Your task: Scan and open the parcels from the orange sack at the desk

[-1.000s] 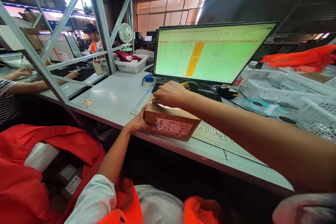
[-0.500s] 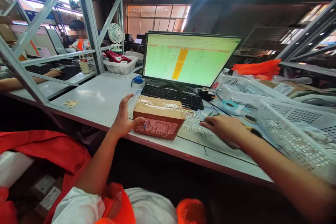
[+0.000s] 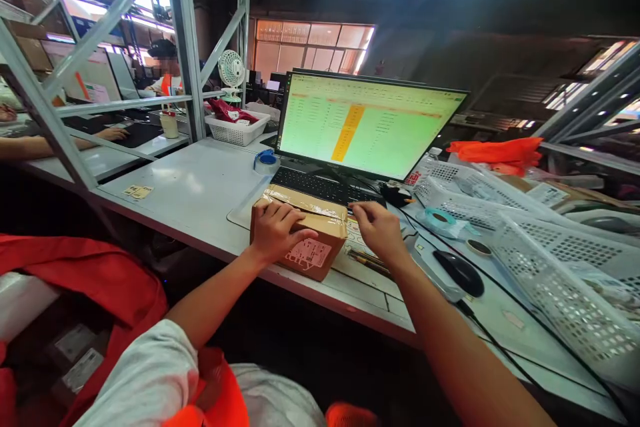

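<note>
A taped cardboard box (image 3: 323, 230) with a printed label on its front sits at the table's front edge. My left hand (image 3: 275, 230) lies over its left side, fingers on top and thumb against the front, holding it. Close to the box's right top edge is my right hand (image 3: 377, 230), fingers curled in a closed pinch; what they hold, if anything, is hidden. A slim dark, pen-like thing (image 3: 369, 261) lies on the mat below that hand. Behind the box is a black keyboard (image 3: 320, 183), partly covered by it.
A monitor (image 3: 370, 123) stands behind the keyboard. To the right are a black mouse (image 3: 459, 273), cables, tape rolls (image 3: 440, 217) and white plastic baskets (image 3: 545, 273). Blue tape (image 3: 267, 159) lies left of the monitor. A metal frame (image 3: 185, 47) separates a co-worker's arm (image 3: 55, 145).
My left hand has come over the box's top from beside it. My right hand has moved left from the mat to the box's right edge, uncovering the mouse. The box is slightly turned.
</note>
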Demonstrator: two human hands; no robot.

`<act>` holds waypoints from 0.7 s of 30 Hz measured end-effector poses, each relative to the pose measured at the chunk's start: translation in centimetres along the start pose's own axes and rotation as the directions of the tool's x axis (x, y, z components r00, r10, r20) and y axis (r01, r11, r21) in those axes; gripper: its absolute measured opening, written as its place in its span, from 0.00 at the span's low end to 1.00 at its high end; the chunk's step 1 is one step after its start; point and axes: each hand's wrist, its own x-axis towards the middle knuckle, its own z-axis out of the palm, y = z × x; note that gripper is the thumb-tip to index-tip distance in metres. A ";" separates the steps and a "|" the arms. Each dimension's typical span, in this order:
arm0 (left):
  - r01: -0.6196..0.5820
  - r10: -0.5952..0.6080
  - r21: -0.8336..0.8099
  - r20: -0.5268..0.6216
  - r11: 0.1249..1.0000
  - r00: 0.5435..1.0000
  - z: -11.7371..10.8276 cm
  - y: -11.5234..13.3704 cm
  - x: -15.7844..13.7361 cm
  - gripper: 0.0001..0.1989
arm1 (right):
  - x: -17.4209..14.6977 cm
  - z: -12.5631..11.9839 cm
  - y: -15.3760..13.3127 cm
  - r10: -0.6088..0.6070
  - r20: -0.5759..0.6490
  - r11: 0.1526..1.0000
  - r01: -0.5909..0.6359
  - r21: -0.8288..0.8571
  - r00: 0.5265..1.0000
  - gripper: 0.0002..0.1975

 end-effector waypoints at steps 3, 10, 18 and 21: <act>-0.001 0.001 -0.013 0.008 1.000 1.000 -0.4 -0.3 0.1 0.20 | 2.6 -0.6 -4.7 -0.202 0.146 0.967 0.174 0.185 0.968 0.19; 0.075 -0.071 -0.028 0.140 0.997 0.988 -1.2 -0.5 -0.5 0.21 | 4.9 -1.0 -10.8 -0.071 0.494 0.886 0.282 -0.368 0.867 0.20; 0.171 -0.164 -0.001 0.279 0.985 0.946 -1.6 -0.2 -0.3 0.21 | 5.0 -1.4 -10.7 -0.296 0.573 0.872 0.461 -0.163 0.764 0.26; 0.183 -0.177 0.010 0.299 0.983 0.938 -1.4 -0.2 -0.2 0.21 | 5.3 -2.2 -11.6 -0.263 0.520 0.819 0.473 -0.326 0.813 0.18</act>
